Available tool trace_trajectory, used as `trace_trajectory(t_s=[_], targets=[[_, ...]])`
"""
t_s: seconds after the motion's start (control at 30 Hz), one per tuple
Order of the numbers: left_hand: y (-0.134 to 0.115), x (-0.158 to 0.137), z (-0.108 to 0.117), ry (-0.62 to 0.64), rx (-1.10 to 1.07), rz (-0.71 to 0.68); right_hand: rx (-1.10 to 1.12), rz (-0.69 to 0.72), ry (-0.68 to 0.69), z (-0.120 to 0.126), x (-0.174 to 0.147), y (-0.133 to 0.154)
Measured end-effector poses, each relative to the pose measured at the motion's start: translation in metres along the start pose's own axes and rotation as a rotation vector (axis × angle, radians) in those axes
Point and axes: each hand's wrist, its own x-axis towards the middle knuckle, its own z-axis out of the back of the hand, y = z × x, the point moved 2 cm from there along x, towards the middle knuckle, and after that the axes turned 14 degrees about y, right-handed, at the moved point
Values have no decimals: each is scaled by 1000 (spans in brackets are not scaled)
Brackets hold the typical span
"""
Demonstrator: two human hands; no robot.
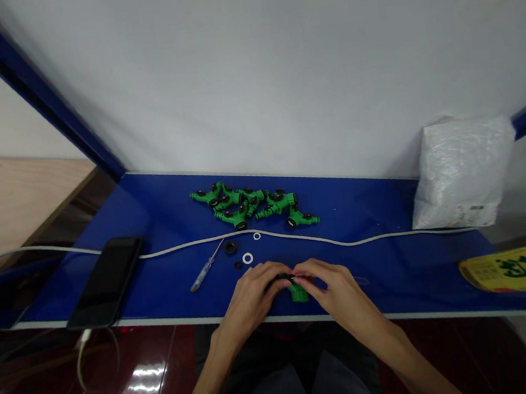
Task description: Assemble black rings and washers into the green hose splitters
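Note:
Near the front edge of the blue table, a green and black hose splitter (298,292) is held between my two hands. My left hand (255,292) is closed round its left side, fingers curled over the dark part. From the right, my right hand (331,284) pinches at the top of the same piece; whatever small part lies between the fingertips is too small to make out. Just beyond my left hand lie a white ring washer (247,258), a smaller white ring (256,236), a black ring (230,247) and a small black piece (238,265). A clear-handled screwdriver (202,275) rests left of them.
Several green hose splitters (232,218) lie heaped toward the wall. A white cable (314,237) crosses the blue table (362,205). At the left is a black phone (107,282); at the right stand a plastic-wrapped package (464,169) and a yellow container (510,269).

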Motion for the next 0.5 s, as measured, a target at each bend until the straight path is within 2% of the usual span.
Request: trace_trajectory(t_s=[0.23, 0.5], targets=[[-2, -1, 1, -3, 13, 6, -67, 26, 88, -1, -2, 4], [-2, -1, 1, -10, 46, -6, -40, 46, 91, -6, -1, 7]])
